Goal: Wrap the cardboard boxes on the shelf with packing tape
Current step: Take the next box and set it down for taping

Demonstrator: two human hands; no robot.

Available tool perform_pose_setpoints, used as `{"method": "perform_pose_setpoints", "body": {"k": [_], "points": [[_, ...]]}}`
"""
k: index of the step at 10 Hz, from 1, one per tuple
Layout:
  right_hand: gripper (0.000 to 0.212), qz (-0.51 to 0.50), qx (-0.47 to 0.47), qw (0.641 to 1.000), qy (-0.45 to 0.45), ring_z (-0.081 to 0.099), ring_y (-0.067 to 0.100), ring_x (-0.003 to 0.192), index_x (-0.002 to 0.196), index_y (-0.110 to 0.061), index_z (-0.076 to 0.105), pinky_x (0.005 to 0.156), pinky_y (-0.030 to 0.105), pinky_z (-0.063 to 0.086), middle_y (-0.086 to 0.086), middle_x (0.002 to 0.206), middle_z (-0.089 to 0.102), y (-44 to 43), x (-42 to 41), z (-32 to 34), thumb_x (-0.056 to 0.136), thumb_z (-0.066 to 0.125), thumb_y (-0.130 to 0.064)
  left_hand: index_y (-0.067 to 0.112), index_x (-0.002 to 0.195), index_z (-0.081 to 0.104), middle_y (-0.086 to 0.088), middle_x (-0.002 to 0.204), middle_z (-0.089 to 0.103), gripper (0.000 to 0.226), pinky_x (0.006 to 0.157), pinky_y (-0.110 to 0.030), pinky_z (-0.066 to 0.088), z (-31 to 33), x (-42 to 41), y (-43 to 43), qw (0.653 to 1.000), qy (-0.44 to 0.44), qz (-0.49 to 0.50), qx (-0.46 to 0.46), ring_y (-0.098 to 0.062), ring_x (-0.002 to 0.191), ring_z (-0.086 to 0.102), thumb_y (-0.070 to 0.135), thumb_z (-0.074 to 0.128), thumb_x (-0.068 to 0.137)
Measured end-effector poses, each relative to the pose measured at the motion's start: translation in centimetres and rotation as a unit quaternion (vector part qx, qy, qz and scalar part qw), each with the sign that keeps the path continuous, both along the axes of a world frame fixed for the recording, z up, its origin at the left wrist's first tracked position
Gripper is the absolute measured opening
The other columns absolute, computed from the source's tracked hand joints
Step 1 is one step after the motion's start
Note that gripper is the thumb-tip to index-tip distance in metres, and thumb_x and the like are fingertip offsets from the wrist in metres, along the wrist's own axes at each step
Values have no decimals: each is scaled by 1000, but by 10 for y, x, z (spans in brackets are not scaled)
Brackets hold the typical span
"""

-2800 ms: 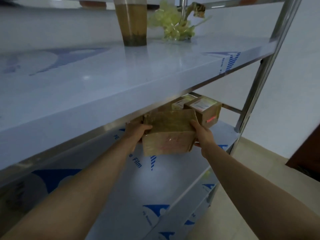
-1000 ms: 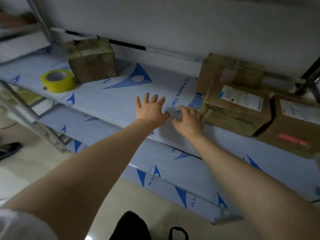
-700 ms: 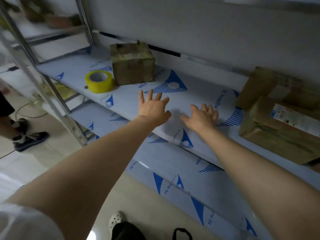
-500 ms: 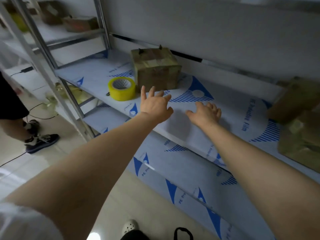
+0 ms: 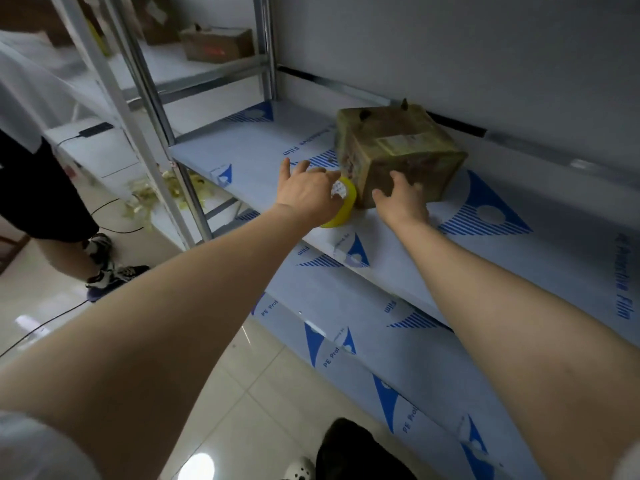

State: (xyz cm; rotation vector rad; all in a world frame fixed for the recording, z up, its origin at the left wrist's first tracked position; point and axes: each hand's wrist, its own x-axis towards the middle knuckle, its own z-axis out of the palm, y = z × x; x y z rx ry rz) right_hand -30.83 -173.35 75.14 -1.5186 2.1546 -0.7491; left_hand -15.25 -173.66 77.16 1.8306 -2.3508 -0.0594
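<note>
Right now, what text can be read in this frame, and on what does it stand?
"Protective Film": on the shelf, left of the cardboard box.
"PE Prot": on the lower shelf, cut off.
Too blurred: the label on the box, red print on the far box, sticker inside the tape roll.

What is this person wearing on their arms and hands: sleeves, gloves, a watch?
The left hand and right hand are ungloved, with no rings or watch visible. The forearms are bare; a white short sleeve shows at the left upper arm.
</note>
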Motion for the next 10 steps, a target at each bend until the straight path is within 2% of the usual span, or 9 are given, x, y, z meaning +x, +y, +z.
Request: {"method": "perform_pose_setpoints", "body": {"k": [2, 3, 4, 5, 6, 7, 8, 9, 10], "points": [[65, -55, -47, 995, -65, 31, 41, 136, 151, -32, 14, 105, 43, 35, 24, 153, 9, -35, 36, -10, 96, 51, -32, 31, 145, 36, 1, 148, 41, 51, 118, -48, -1, -13, 30, -21, 1000, 17, -11, 15, -26, 143, 19, 40, 45, 96], [63, -89, -83, 988, -97, 31, 40, 136, 150, -35, 16, 109, 41, 32, 24, 154, 7, -51, 44, -17, 97, 49, -27, 29, 146, 33, -1, 148, 41, 53, 118, -48, 1, -17, 43, -32, 999, 20, -24, 18, -26, 143, 18, 41, 44, 96], [55, -116, -102, 981, -120, 32, 35, 137, 149, -32, 24, 107, 30, 28, 22, 154, 11, -63, 48, -23, 99, 45, -23, 28, 148, 30, -2, 148, 40, 53, 118, -47, 3, -18, 55, -50, 999, 14, -32, 14, -26, 143, 19, 38, 43, 97], [52, -105, -130, 973, -162, 32, 37, 134, 149, -24, 27, 95, 23, 24, 25, 150, 26, -78, 51, -31, 100, 40, -14, 27, 148, 30, -2, 148, 41, 53, 118, -45, 5, -17, 64, -73, 999, 12, -52, 11, -26, 143, 20, 37, 42, 97], [52, -133, -136, 971, -143, 36, 38, 131, 147, -27, 31, 97, 27, 30, 26, 147, 28, -95, 67, -31, 98, 40, -13, 27, 148, 30, -4, 147, 42, 54, 118, -43, 9, -13, 71, -99, 997, 6, -72, -2, -26, 142, 22, 37, 43, 97], [48, -197, -145, 966, -82, 40, 35, 129, 143, -28, 37, 101, 30, 32, 24, 149, 21, -99, 86, -30, 98, 42, -12, 26, 148, 32, -7, 145, 44, 55, 114, -39, 19, -7, 79, -125, 996, 18, -89, -6, -28, 139, 29, 37, 46, 96], [44, -223, -155, 958, -96, 38, 33, 129, 141, -30, 40, 100, 28, 30, 22, 150, 20, -112, 104, -21, 99, 42, -15, 26, 148, 32, -10, 144, 46, 55, 110, -38, 29, 0, 89, -143, 994, 41, -100, 14, -30, 136, 34, 36, 46, 96], [45, -224, -152, 958, -91, 41, 34, 125, 143, -28, 37, 99, 29, 32, 24, 146, 28, -120, 116, -14, 99, 41, -16, 25, 147, 33, -7, 145, 46, 53, 107, -38, 34, 4, 102, -156, 991, 74, -108, 28, -30, 133, 39, 33, 47, 96], [46, -252, -158, 953, -62, 46, 35, 120, 143, -28, 37, 97, 29, 34, 24, 145, 28, -126, 126, -10, 99, 41, -16, 24, 148, 32, -7, 147, 43, 55, 107, -39, 35, 2, 115, -162, 988, 88, -115, 44, -30, 132, 40, 33, 48, 96]]}}
